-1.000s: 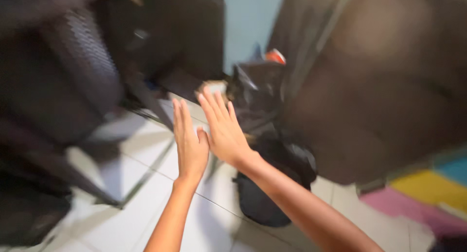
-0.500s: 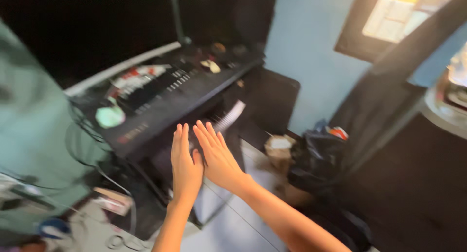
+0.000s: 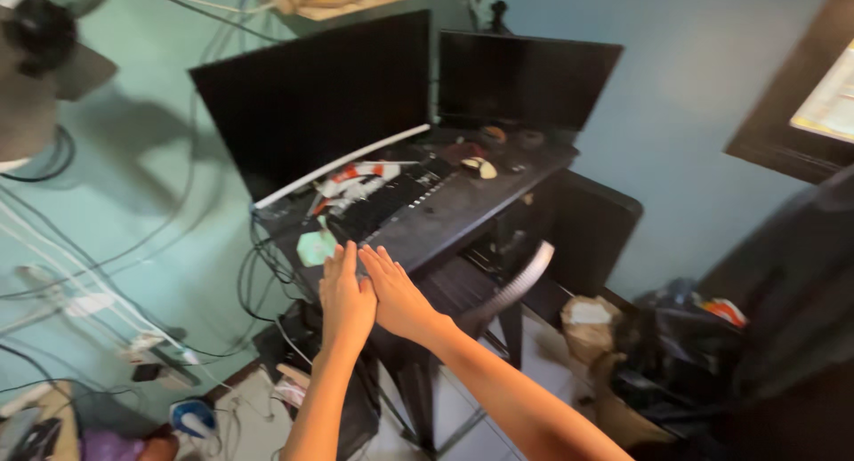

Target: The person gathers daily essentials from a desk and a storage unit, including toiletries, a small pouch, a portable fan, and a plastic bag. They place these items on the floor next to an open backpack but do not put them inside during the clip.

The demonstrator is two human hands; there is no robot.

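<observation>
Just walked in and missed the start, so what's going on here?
A person stands at a dark desk and holds both arms out in front. The left hand and right hand are flat and open, side by side with their edges touching, and hold nothing. They hover in front of the desk's near edge, close to a black keyboard. Two dark monitors stand behind it, and a mouse lies further along.

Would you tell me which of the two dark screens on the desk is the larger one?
The left screen, which stands nearer the hands; the right screen in the corner is clearly smaller.
</observation>
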